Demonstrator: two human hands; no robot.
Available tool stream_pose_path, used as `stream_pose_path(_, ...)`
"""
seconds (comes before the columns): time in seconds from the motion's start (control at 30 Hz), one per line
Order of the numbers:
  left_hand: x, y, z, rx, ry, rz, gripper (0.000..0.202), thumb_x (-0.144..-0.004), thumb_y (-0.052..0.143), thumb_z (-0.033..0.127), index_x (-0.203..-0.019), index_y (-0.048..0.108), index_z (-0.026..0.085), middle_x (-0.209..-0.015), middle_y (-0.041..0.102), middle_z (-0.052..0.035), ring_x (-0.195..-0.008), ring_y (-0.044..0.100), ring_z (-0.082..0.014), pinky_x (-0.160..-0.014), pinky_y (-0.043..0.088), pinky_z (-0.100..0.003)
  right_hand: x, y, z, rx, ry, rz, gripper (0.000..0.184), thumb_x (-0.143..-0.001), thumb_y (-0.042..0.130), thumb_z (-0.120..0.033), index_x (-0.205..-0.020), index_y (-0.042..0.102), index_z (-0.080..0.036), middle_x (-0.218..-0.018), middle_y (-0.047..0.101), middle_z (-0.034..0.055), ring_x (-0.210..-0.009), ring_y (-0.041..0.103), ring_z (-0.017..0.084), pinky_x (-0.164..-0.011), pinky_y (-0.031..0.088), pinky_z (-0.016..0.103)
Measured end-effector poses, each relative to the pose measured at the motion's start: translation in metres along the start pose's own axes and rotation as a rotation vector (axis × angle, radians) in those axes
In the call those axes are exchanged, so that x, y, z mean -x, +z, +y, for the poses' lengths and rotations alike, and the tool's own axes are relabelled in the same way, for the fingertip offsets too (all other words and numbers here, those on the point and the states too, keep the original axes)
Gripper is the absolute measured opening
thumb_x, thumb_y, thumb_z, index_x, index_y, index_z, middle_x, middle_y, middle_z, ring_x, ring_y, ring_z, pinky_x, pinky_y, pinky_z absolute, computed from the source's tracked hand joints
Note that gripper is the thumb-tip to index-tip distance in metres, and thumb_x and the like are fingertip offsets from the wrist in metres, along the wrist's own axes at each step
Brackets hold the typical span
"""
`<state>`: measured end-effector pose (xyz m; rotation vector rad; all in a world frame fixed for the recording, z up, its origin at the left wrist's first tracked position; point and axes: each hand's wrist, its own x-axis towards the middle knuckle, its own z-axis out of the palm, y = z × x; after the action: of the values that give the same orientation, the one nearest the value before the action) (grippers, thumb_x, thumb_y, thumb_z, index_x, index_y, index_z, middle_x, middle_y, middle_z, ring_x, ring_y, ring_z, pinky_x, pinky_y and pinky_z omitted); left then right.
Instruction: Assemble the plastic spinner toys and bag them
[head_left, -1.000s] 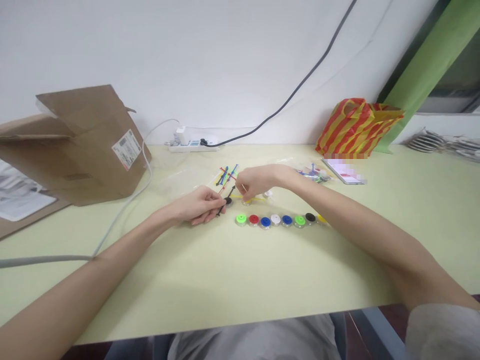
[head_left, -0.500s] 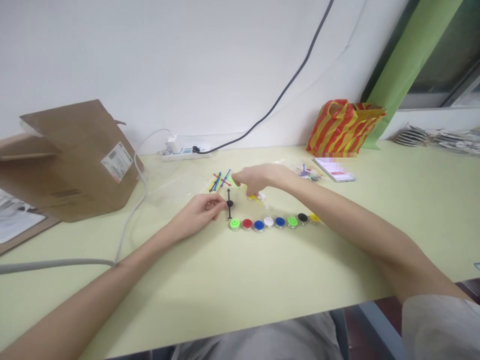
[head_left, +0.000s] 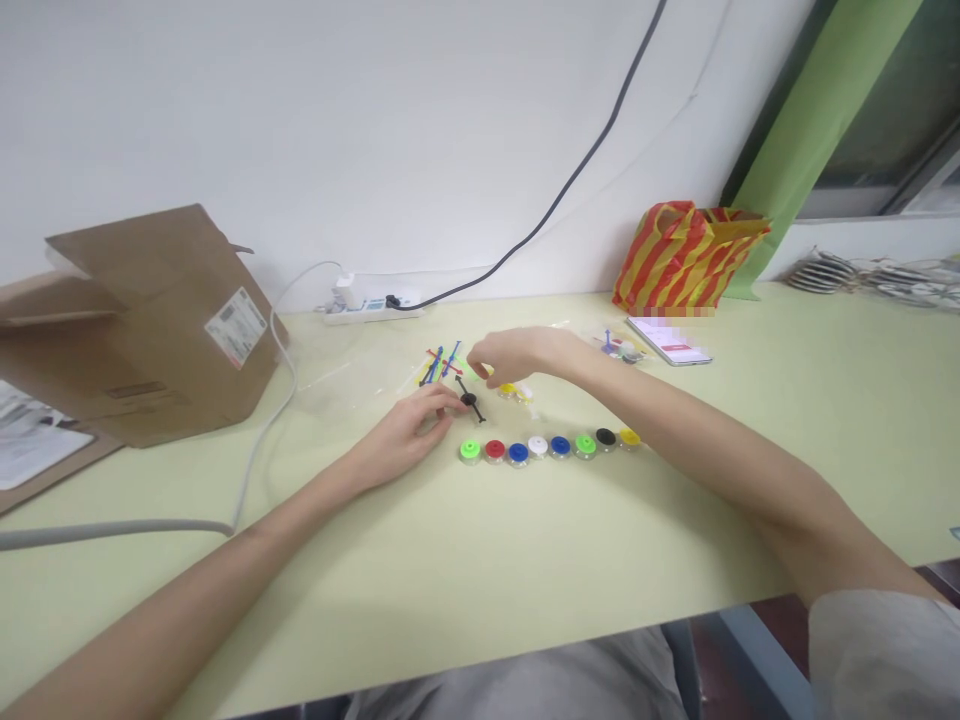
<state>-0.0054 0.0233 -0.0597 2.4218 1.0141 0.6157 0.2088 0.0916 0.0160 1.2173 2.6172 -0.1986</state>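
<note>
Your left hand (head_left: 412, 425) has its fingers loosely spread at the edge of the black plastic arrow with a round hub (head_left: 469, 399), which sits on the pale green counter (head_left: 450, 580) behind the row of round coloured discs (head_left: 538, 446). Your right hand (head_left: 517, 352) curls just beyond; you cannot tell whether its fingers pinch anything. You seem to be adjusting the arrow; next calls for a light touch.

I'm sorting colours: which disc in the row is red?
The red disc, second from left, between a green disc and a blue disc; the only red one visible there.
</note>
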Motion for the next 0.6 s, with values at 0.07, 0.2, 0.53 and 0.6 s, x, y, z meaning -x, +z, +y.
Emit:
stream_pose_path(0.07,0.000,0.001,0.000,-0.003,0.012,0.001,0.032,-0.101,0.043,0.025,-0.119,0.070,0.024,-0.133,0.062,-0.0078,-0.122,0.058,-0.0231,-0.106,0.045,-0.036,-0.001,0.002,-0.004,-0.014,-0.108,0.075,0.022,-0.088,0.062,-0.023,-0.109,0.068,-0.019,-0.110,0.071,0.0111,-0.085,0.064,0.022,-0.061,0.038,0.030)
stream_pose_path(0.2,0.000,0.001,0.000,0.001,-0.005,0.003,0.033,-0.102,0.043,0.026,-0.119,0.071,0.024,-0.137,0.063,-0.0085,-0.128,0.057,-0.0252,-0.111,0.043,-0.040,-0.002,0.007,-0.018,-0.033,-0.229,0.104,0.024,-0.091,0.058,-0.023,-0.111,0.070,-0.018,-0.108,0.072,0.0115,-0.081,0.063,0.020,-0.060,0.037,0.029)
stream_pose_path(0.53,0.003,-0.005,0.011,0.075,-0.013,-0.089,0.027,-0.092,0.066,0.042,-0.111,0.069,0.023,-0.118,0.065,-0.0068,-0.108,0.061,-0.0221,-0.095,0.049,-0.033,-0.001,0.007,-0.013,0.026,-0.084,-0.005,0.023,-0.079,0.060,-0.013,-0.098,0.074,-0.016,-0.101,0.074,0.0119,-0.071,0.062,0.019,-0.057,0.036,0.030)
stream_pose_path(0.6,0.004,-0.004,0.012,0.089,0.009,-0.137,0.028,-0.090,0.068,0.040,-0.112,0.069,0.023,-0.115,0.064,-0.0065,-0.105,0.061,-0.0216,-0.092,0.049,-0.032,-0.001,0.006,-0.010,0.020,-0.083,-0.015,0.022,-0.079,0.061,-0.013,-0.097,0.073,-0.016,-0.099,0.073,0.0117,-0.070,0.061,0.019,-0.057,0.036,0.030)
